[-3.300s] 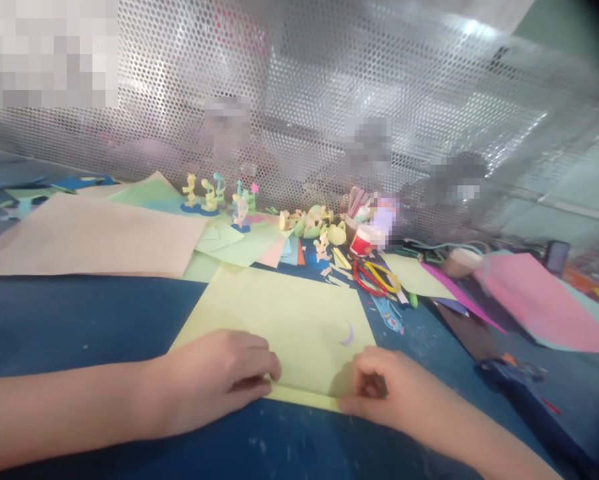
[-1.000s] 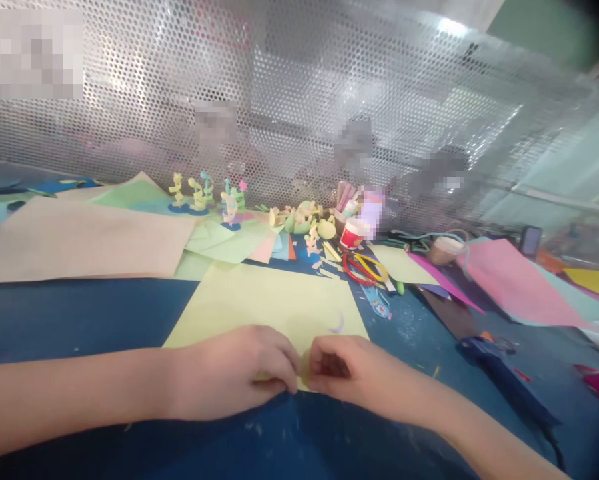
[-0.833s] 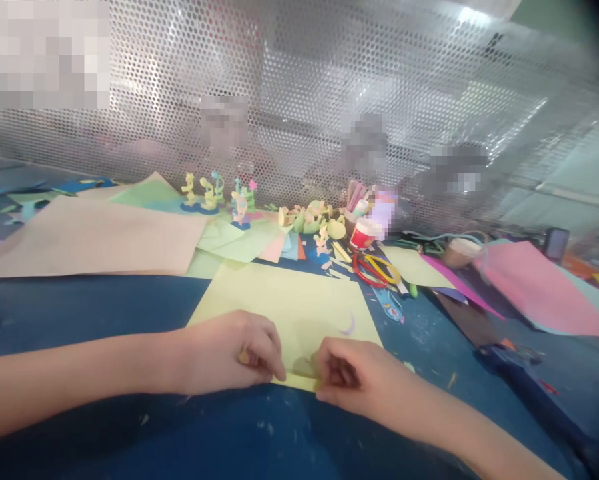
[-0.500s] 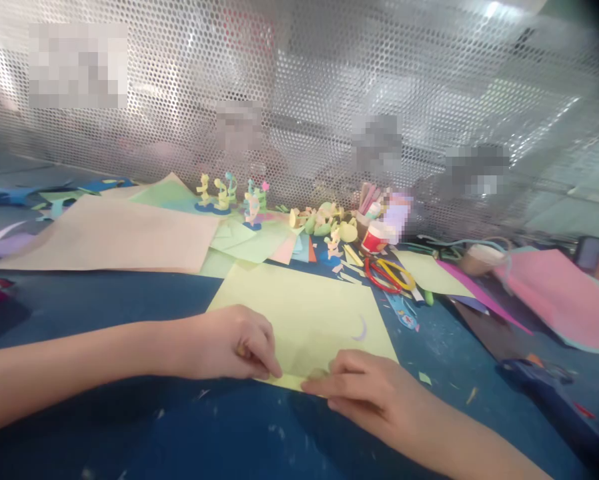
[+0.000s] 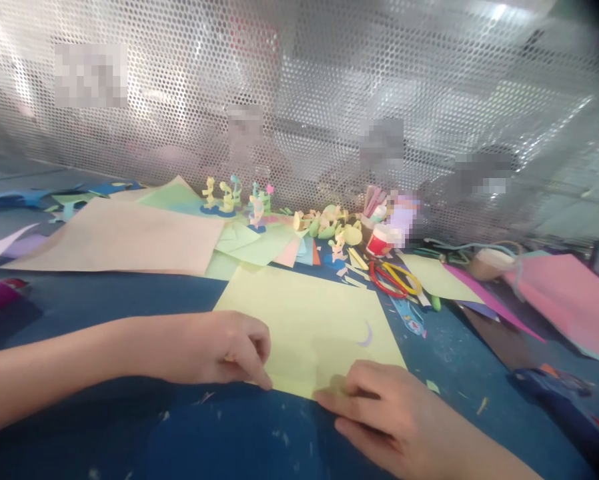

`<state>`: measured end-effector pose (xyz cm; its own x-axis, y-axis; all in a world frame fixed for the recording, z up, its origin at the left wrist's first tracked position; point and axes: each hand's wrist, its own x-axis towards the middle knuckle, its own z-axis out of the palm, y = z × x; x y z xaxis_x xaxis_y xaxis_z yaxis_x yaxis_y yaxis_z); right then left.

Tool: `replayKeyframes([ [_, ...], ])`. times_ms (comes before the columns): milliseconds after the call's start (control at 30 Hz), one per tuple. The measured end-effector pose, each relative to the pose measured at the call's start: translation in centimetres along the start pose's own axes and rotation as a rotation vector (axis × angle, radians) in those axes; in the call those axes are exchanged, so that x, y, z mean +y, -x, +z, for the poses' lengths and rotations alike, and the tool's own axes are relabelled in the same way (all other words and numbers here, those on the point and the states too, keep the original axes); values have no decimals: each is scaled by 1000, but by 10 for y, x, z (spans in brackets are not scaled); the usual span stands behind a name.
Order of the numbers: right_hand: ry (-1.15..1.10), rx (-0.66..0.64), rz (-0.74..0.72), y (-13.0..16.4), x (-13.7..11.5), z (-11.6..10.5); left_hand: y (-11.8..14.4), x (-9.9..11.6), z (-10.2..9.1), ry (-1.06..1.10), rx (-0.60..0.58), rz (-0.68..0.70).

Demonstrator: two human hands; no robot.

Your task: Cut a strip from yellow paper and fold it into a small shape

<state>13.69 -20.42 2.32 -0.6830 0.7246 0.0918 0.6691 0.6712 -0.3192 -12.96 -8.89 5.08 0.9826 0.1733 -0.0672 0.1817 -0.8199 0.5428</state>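
The bare left forearm (image 5: 104, 347) stretches in from the left, nearly level, its wrist almost straight. The bare left hand (image 5: 229, 350) is turned back upward, one finger extended toward the near right, another bent above it. The bare right forearm (image 5: 479, 443) slants in from the near right. The bare right hand (image 5: 387, 407) points left, its fingers (image 5: 347, 403) partly spread, well apart from the left hand.

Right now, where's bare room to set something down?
Blue tabletop shows between your left forearm, glossy magenta object and large beige paper sheet; and, speckled, nearer you than the yellow-green sheet. Crowded beyond: small pastel figures, red-and-white cup.
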Motion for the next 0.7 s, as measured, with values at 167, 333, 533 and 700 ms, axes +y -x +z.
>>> replayKeyframes([
  [167, -11, 55, -48, -4, 0, 0, 12, 1, -11, 23, -23, -116],
  [333, 4, 124, -79, -9, -1, 2, 24, -12, -15, 144, -19, -184],
  [533, 2, 177, -103, -13, -6, 1, 35, -21, -12, 160, 9, -166],
  [700, 27, 190, -84, -13, -8, 1, 44, -19, -4, 77, 72, -160],
])
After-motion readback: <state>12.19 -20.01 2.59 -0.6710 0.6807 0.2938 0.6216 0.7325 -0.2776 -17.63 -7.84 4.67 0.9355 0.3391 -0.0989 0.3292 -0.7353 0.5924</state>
